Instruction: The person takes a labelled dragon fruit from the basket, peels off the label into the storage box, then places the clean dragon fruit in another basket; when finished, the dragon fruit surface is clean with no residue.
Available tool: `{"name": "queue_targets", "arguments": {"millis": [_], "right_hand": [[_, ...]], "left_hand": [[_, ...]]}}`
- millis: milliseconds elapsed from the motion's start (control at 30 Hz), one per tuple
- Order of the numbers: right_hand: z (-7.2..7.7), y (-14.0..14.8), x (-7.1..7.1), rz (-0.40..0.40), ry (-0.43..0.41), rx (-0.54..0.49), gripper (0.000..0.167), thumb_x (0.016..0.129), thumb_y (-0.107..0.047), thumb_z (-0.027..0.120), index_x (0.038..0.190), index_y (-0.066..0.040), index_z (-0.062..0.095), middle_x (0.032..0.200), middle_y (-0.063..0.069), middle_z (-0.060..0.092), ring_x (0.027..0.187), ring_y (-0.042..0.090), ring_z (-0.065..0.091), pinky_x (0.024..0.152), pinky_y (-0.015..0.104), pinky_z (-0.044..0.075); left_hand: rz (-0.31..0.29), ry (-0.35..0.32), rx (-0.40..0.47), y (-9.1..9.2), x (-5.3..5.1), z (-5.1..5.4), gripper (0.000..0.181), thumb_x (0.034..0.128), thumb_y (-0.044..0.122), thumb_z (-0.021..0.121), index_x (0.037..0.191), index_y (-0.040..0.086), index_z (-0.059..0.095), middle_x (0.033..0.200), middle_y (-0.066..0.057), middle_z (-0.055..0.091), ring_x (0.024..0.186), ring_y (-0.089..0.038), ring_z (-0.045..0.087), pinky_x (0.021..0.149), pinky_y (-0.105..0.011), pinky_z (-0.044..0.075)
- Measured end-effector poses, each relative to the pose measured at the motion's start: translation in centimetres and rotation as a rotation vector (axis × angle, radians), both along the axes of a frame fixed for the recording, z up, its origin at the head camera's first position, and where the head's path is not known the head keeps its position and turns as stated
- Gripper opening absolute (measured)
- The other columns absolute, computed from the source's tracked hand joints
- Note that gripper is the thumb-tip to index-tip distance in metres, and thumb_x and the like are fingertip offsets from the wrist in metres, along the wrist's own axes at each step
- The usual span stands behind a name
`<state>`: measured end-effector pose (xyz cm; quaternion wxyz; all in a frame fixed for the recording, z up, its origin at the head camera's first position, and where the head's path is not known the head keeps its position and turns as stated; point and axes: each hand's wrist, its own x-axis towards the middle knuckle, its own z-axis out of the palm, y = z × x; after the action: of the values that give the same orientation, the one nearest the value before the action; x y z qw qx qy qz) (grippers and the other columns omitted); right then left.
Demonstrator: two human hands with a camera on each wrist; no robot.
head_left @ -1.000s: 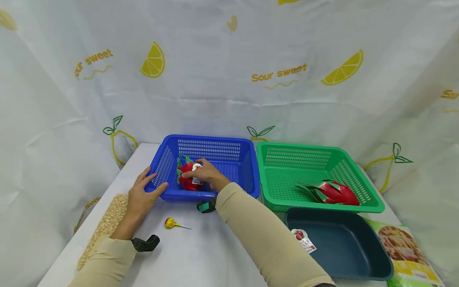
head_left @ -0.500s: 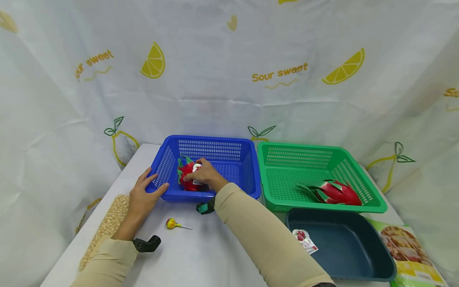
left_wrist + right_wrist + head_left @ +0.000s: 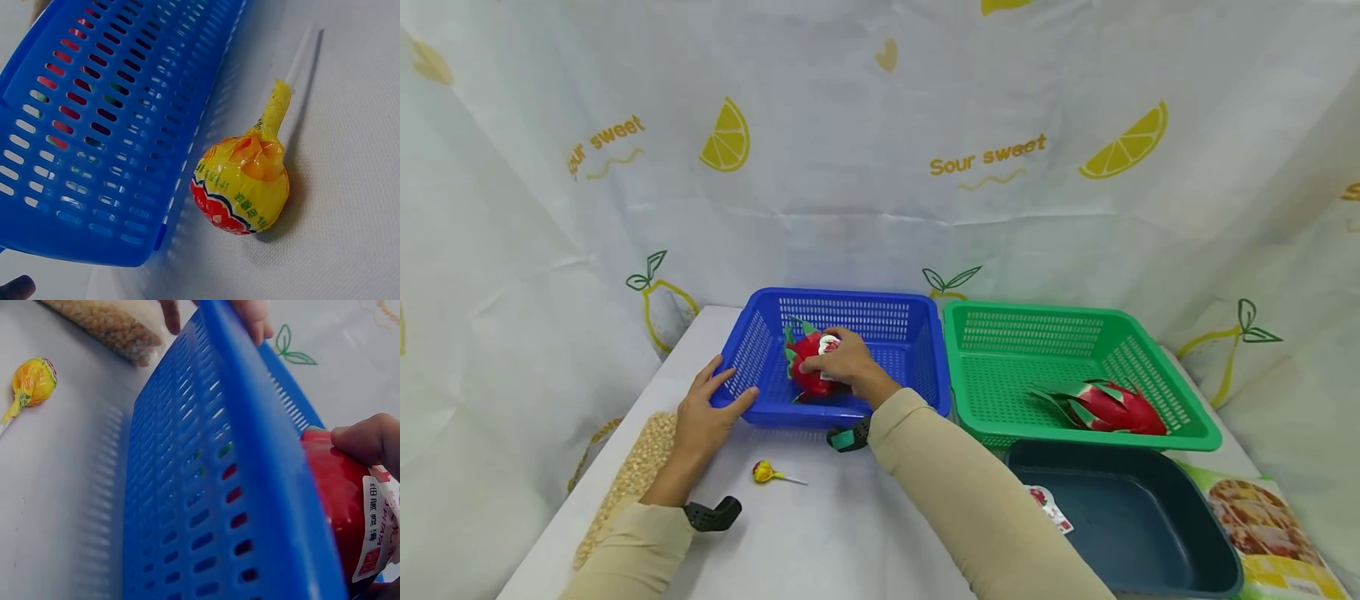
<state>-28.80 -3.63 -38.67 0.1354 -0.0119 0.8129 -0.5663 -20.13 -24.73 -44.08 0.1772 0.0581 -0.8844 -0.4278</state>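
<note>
Right hand (image 3: 852, 365) grips the dragon fruit (image 3: 808, 382), now slightly higher than a half-second earlier, inside the blue basket (image 3: 808, 414) towards its near-left corner; lifting appears begun. Left hand (image 3: 706, 417), fingers spread, touches that corner.

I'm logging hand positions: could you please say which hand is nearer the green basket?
Right. The right hand grips a dragon fruit in the blue basket beside the green basket; the left hand is farther, at the blue one's left end.

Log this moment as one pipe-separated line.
right hand: grip on labelled dragon fruit inside blue basket | left hand: at basket's near-left corner | lollipop: on table | second dragon fruit: inside green basket
</note>
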Motion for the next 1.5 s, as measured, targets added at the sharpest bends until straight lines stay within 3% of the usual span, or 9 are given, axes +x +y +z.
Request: {"name": "queue_targets", "arguments": {"millis": [233,400,600,733,900,1100,1500], "right_hand": [[2.2,1.8,1.2,0.037,0.036,-0.118,0.075,0.072,-0.014,0.084,0.138,-0.019,0.049,0.120,0.009,0.054,0.108,0.031,0.053,0.074,0.042,0.056],[3.7,3.5,2.6,0.087,0.116,-0.180,0.077,0.072,-0.009,0.083,0.139,-0.022,0.048,0.125,0.007,0.051,0.112,0.031,0.051,0.073,0.040,0.056],[4.5,6.1,6.1,0.157,0.195,-0.253,0.080,0.073,-0.006,0.082,0.141,-0.023,0.045,0.127,0.007,0.050,0.114,0.031,0.050,0.073,0.041,0.056],[4.5,8.2,8.7,0.179,0.266,-0.231,0.080,0.070,-0.007,0.084,0.139,-0.023,0.048,0.126,0.005,0.052,0.114,0.030,0.051,0.073,0.042,0.056],[3.8,10.9,11.7,0.262,0.328,-0.167,0.080,0.070,-0.014,0.083,0.141,-0.021,0.046,0.126,0.006,0.051,0.113,0.032,0.049,0.072,0.040,0.056],[1.3,13.4,14.4,0.406,0.320,-0.166,0.075,0.073,-0.019,0.080,0.140,-0.025,0.046,0.124,0.008,0.051,0.111,0.035,0.050,0.072,0.037,0.056],[-3.3,15.5,16.2,0.518,0.216,-0.149,0.070,0.072,-0.024,0.079,0.136,-0.029,0.050,0.124,0.006,0.052,0.107,0.033,0.052,0.076,0.039,0.055]], "left_hand": [[0.005,0.010,0.007,0.1,0.0,-0.2,0.066,0.0858,0.036,0.074,0.134,-0.003,0.053,0.154,-0.010,0.031,0.139,-0.036,0.025,0.107,-0.056,0.026],[-0.001,0.017,0.013,0.2,0.0,-0.2,0.067,0.0859,0.037,0.073,0.135,-0.004,0.052,0.154,-0.010,0.030,0.140,-0.035,0.025,0.107,-0.055,0.026],[-0.008,0.022,0.013,0.2,0.1,-0.3,0.067,0.0860,0.037,0.073,0.135,-0.004,0.052,0.154,-0.010,0.030,0.140,-0.035,0.025,0.107,-0.056,0.026],[-0.017,0.030,0.010,0.2,0.1,-0.3,0.068,0.0856,0.037,0.074,0.135,-0.004,0.052,0.154,-0.010,0.030,0.139,-0.035,0.026,0.107,-0.055,0.027],[-0.020,0.036,0.012,0.2,0.1,-0.3,0.066,0.0857,0.035,0.074,0.134,-0.004,0.052,0.154,-0.010,0.031,0.139,-0.035,0.026,0.107,-0.055,0.027],[-0.017,0.043,0.005,0.0,0.1,-0.2,0.067,0.0862,0.036,0.073,0.134,-0.005,0.052,0.154,-0.011,0.031,0.139,-0.037,0.026,0.106,-0.057,0.026],[-0.021,0.024,-0.003,0.0,0.2,0.1,0.069,0.0866,0.038,0.072,0.135,-0.005,0.051,0.154,-0.011,0.029,0.139,-0.037,0.025,0.107,-0.056,0.025]]}}
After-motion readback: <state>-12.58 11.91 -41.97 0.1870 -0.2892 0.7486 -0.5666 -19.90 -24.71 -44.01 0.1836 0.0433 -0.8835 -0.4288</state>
